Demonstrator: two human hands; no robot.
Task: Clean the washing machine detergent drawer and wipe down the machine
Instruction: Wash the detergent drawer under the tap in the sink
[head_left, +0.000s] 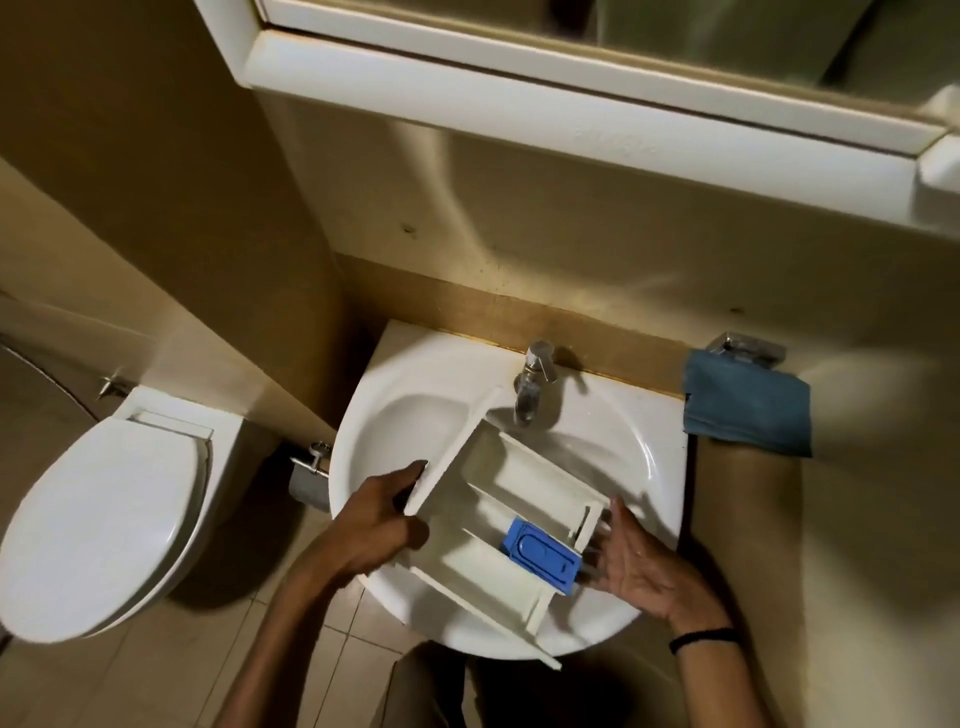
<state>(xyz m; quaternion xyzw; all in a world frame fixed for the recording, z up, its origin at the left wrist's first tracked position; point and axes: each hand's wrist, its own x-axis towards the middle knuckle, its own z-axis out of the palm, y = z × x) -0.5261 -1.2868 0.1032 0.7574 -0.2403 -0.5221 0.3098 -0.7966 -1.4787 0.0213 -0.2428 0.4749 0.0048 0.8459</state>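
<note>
Item: detergent drawer (498, 493), white plastic, 3 compartments w/ blue insert (540, 558) seated in the middle one near the rear. Location: held over the sink (356, 441), lying diagonal, front panel up-left, rear end down-right, one corner overhanging the near rim; far corner sits just below the tap (532, 384). No stream visible from the spout. L hand (379, 525): fingers curled round the front panel's lower end, firm hold, carrying most of the weight by the look of it. R hand (639, 561): flat, fingers spread and straight, nothing clasped, fingertips at the drawer's rear wall; actual contact can't be confirmed. Black band (704, 638) on R wrist. Step in hand (est.): positioning drawer for the rinse; task early, machine wipe-down not begun. Handling notes: bring the open compartments square under the tap before the water goes on, else spray runs off the overhanging corner onto the floor; tilt rear end down so residue drains to the basin, not toward the L sleeve side. Keep L grip on the panel, use R to steady from under, then free it for the tap lever. Blue insert prob. lifts out; pull it and rinse sep., gunk tends to sit beneath. Wet plastic = slippery, so lower it nearer the bowl. Adjacent: blue cloth (745, 410) on holder right of sink, within reach for wiping; toilet (98, 525) left, lid down; mirror cabinet (519, 67) overhead.
</note>
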